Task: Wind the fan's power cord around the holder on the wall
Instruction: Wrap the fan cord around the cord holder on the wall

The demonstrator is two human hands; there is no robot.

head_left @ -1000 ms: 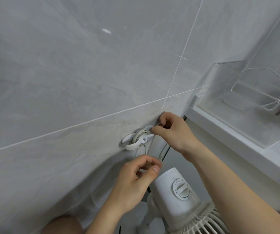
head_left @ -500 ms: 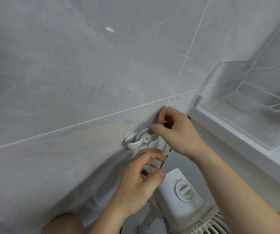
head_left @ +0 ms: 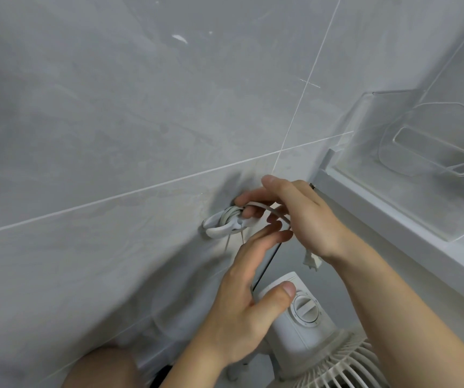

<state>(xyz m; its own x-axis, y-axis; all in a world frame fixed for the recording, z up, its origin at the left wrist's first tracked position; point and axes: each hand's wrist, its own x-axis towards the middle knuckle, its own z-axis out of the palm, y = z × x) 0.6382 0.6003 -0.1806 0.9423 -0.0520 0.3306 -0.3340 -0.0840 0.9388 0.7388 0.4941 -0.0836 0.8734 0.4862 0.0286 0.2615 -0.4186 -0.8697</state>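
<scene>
A white two-armed holder (head_left: 218, 229) is fixed to the grey tiled wall, with several turns of the grey-white power cord (head_left: 230, 213) around its neck. My right hand (head_left: 306, 219) is closed on a loop of that cord just right of the holder; the loop arcs over its fingers. My left hand (head_left: 250, 298) is below it with fingers spread, and its fingertips reach up to the loop. The white fan (head_left: 305, 309), with its round dial, stands beneath both hands; its grille shows at the bottom edge. A dark line runs down past my left palm toward the fan.
A white ledge (head_left: 393, 228) runs along the right. A clear plastic tray (head_left: 432, 141) rests against the wall above it. Below my right wrist hangs a small white scrap (head_left: 312, 260). My knee (head_left: 99, 368) shows at the bottom left.
My right hand has drawn a loop of cord out to the right of the holder. My left hand has opened and risen toward that loop.
</scene>
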